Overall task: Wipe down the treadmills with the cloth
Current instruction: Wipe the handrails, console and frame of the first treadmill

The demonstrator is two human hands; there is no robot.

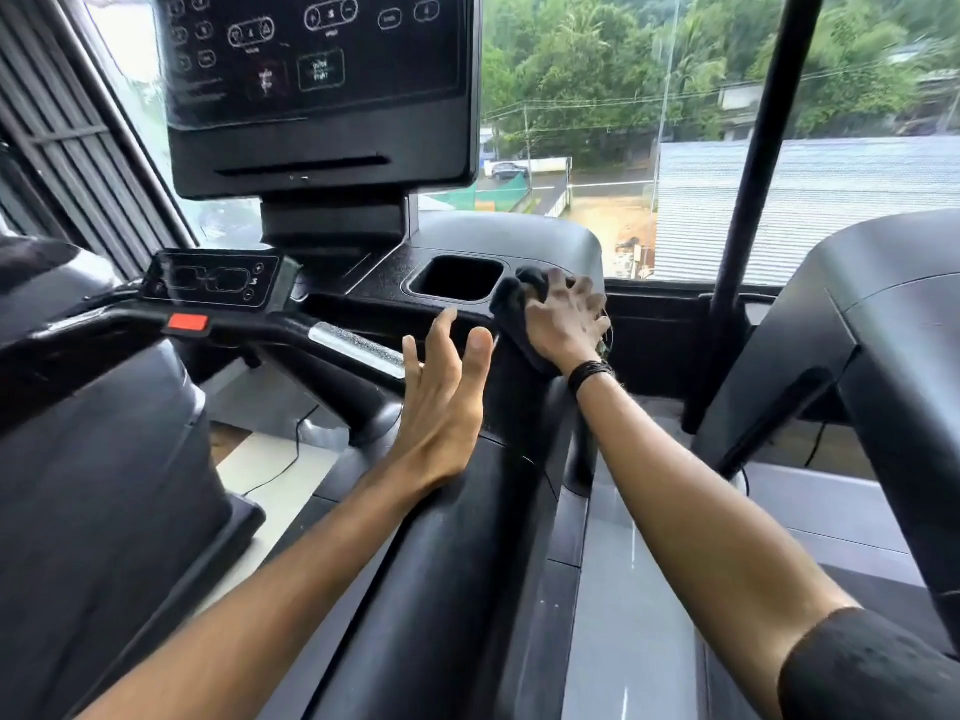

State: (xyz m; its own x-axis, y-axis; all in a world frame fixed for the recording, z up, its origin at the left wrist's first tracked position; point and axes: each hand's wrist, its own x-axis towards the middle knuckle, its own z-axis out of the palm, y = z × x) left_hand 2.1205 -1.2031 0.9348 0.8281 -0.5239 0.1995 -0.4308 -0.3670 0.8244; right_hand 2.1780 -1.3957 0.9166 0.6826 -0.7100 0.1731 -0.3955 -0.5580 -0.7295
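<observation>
Fingers [571, 291] of the right hand [563, 319] are clamped on the dark cloth [511, 301] against the treadmill [561, 241]; the left hand [441, 397] is held with fingers apart.

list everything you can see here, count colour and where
treadmill console: one, black, upper left
cup holder: one, black recess, console tray, left of the cloth
cloth: one, dark, on tray's right corner under right hand
red stop tab: one, on the handlebar, left
second treadmill: one, black, right edge
window: one, behind, showing trees and roofs
wristband: one, black, right wrist
left hand: open, hovering by the tray
right hand: pressing the cloth
</observation>
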